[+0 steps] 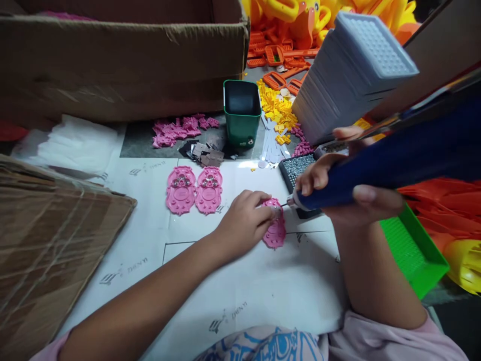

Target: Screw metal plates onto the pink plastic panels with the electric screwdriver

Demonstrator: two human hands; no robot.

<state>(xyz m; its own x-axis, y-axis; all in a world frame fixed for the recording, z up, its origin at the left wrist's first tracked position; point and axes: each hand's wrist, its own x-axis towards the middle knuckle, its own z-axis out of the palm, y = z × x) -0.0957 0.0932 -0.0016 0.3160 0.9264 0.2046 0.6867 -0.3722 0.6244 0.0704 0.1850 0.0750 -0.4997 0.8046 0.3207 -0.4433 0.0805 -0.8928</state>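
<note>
My right hand is wrapped round a blue electric screwdriver, tilted with its tip down to the left. The thin bit meets the upper part of a pink plastic casing half on the paper. My left hand grips that casing from its left side, fingertips on its upper half and partly hiding it. Two more pink casing halves with metal bits inside lie side by side to the left. A black tray of small screws sits behind the screwdriver tip, partly covered by my right hand.
Behind the work stand a green bin, pink parts, dark metal plates, yellow parts and a tall stack of pale trays. Cardboard boxes flank the left and back. A green tray lies at right.
</note>
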